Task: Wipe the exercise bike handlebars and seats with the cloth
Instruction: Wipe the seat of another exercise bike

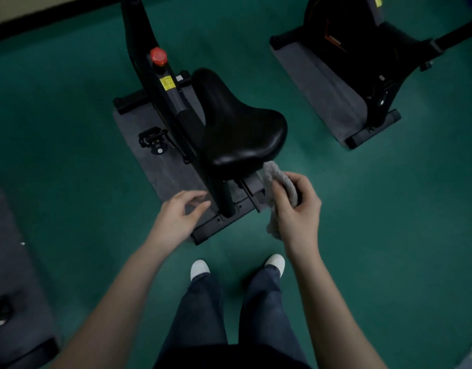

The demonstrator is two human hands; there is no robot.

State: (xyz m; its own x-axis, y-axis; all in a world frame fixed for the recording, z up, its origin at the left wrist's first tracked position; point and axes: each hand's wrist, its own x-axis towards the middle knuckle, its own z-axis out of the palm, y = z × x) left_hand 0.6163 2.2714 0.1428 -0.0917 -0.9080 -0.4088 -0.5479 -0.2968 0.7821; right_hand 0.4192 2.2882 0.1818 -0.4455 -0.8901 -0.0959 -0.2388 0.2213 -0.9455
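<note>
A black exercise bike stands in front of me, its wide black seat (237,129) in the middle of the view. My right hand (299,206) grips a bunched grey cloth (276,187) just below and to the right of the seat's rear edge; the cloth's top end reaches the seat's underside. My left hand (180,214) hovers with fingers apart and nothing in it, left of the seat post (225,198). The handlebars are out of view.
The bike has a red knob (158,56) on its frame and a pedal (152,141) on the left, and stands on a grey mat (155,169) over green floor. A second bike (362,57) stands at the upper right, another mat (13,262) at the left edge.
</note>
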